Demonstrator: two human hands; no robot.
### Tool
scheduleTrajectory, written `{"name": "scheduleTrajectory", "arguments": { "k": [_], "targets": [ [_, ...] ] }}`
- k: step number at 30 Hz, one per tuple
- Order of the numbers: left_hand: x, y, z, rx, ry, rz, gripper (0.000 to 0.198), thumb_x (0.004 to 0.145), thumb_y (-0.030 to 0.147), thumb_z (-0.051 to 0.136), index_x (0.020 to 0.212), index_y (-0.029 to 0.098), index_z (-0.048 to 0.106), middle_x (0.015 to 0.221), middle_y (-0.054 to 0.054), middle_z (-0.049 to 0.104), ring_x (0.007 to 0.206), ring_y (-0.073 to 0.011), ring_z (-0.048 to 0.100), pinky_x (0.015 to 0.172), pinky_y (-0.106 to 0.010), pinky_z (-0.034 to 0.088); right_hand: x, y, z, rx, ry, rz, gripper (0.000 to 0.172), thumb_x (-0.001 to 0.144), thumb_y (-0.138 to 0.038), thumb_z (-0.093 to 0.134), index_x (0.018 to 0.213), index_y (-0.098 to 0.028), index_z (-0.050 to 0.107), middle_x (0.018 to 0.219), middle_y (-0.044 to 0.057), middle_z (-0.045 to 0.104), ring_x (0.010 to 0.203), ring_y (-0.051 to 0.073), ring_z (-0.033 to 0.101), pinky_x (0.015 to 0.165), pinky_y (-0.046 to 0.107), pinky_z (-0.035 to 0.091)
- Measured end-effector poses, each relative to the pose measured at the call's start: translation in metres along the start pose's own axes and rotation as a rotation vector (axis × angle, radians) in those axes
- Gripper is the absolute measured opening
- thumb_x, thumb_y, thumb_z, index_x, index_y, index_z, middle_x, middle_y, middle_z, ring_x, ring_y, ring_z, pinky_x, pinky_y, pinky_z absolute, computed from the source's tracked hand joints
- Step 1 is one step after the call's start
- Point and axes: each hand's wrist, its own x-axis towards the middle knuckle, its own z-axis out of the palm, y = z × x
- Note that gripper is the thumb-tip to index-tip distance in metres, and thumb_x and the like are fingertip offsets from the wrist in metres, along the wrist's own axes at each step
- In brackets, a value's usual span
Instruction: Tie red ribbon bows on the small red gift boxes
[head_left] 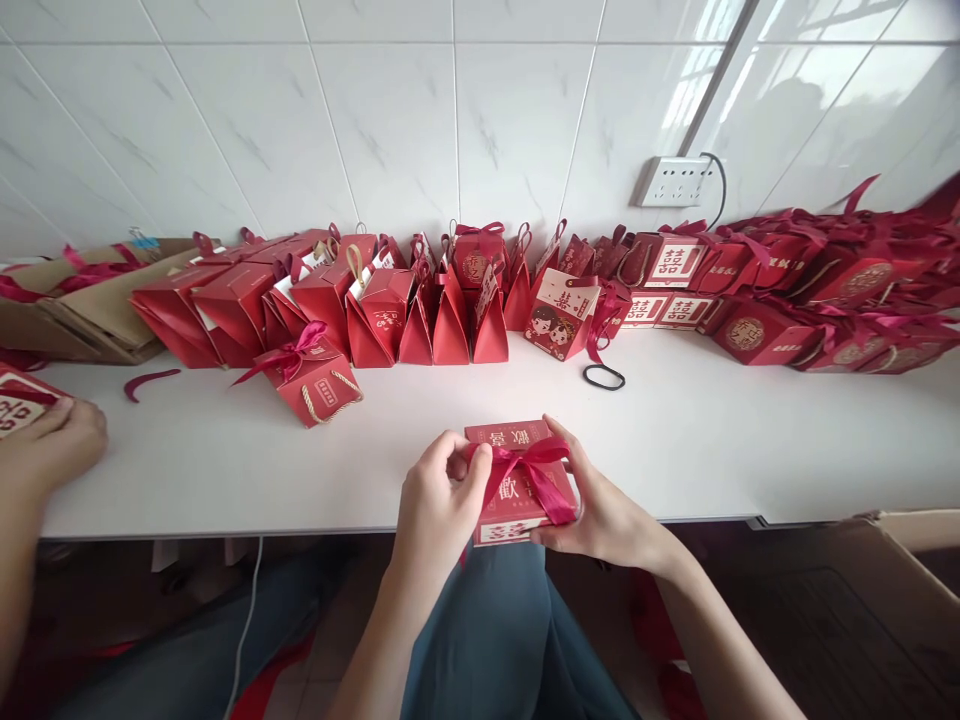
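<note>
Held over the front edge of the white table is a red gift box [491,507] with gold lettering and a white panel on its near side. A magenta ribbon [525,462] is tied in a bow across its top. My left hand [450,485] pinches the ribbon at the bow's left side, thumb against fingers. Around the box's right side wraps my right hand [592,500], with fingers at the far corner and thumb at the near one. The underside of the box is hidden.
Red gift boxes [450,325] line the wall, with stacked ribboned boxes [757,330] at right. A single ribboned box [322,385], a black hair tie [604,376] and a ribbon scrap [146,380] lie nearer. Another person's hand [71,440] holds a box at left. A cardboard box [885,600] stands lower right.
</note>
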Motion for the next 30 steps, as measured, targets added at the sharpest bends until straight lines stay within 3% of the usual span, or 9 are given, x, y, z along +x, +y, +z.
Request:
{"name": "scheduleTrajectory", "arguments": {
  "k": [3,6,8,11,18,30],
  "targets": [
    [-0.003,0.002,0.002,0.077,0.149,0.224,0.015,0.088,0.027,0.052,0.075,0.019,0.050,0.068,0.002,0.055,0.063,-0.0107,0.054,0.060,-0.020,0.043,0.003,0.001,0.008,-0.018,0.096,-0.060,0.107,0.072,-0.028,0.074,0.149,-0.029,0.000,0.143,0.017,0.035,0.124,0.029,0.050,0.098,0.048,0.047],
    [-0.011,0.007,0.005,0.159,0.329,0.596,0.005,0.085,0.013,0.057,0.084,0.017,0.056,0.075,-0.001,0.058,0.071,-0.0121,0.055,0.067,-0.023,0.046,0.004,-0.001,0.016,-0.132,0.277,-0.174,0.105,0.073,-0.027,0.073,0.150,-0.031,0.002,0.143,0.016,0.035,0.128,0.030,0.046,0.099,0.049,0.047],
    [-0.018,0.013,0.009,0.191,0.377,0.811,0.012,0.080,0.006,0.061,0.086,0.016,0.059,0.075,-0.002,0.059,0.072,-0.0137,0.054,0.069,-0.027,0.047,0.004,-0.003,0.019,-0.205,0.384,-0.255,0.106,0.074,-0.030,0.074,0.150,-0.030,0.001,0.143,0.017,0.035,0.130,0.032,0.043,0.098,0.049,0.048],
    [-0.027,0.022,0.016,0.204,0.389,0.998,0.015,0.076,0.002,0.064,0.086,0.012,0.063,0.070,-0.003,0.061,0.069,-0.0148,0.053,0.068,-0.031,0.046,0.003,-0.008,0.023,-0.222,0.495,-0.335,0.103,0.077,-0.036,0.072,0.151,-0.029,0.001,0.143,0.017,0.035,0.133,0.034,0.039,0.100,0.051,0.047],
    [-0.035,0.030,0.017,0.213,0.372,1.069,0.017,0.074,0.001,0.066,0.086,0.012,0.068,0.071,-0.001,0.062,0.069,-0.0131,0.054,0.068,-0.032,0.045,-0.002,-0.013,0.024,-0.176,0.602,-0.347,0.099,0.079,-0.033,0.070,0.151,-0.031,0.002,0.147,0.018,0.030,0.137,0.035,0.035,0.105,0.056,0.041],
    [-0.037,0.036,0.015,0.222,0.393,1.028,0.014,0.078,0.003,0.064,0.086,0.014,0.067,0.069,0.000,0.062,0.067,-0.0110,0.055,0.069,-0.031,0.048,-0.003,-0.016,0.024,-0.131,0.613,-0.335,0.094,0.082,-0.030,0.068,0.151,-0.034,0.005,0.149,0.014,0.031,0.138,0.034,0.034,0.104,0.054,0.043]
  ]
}}
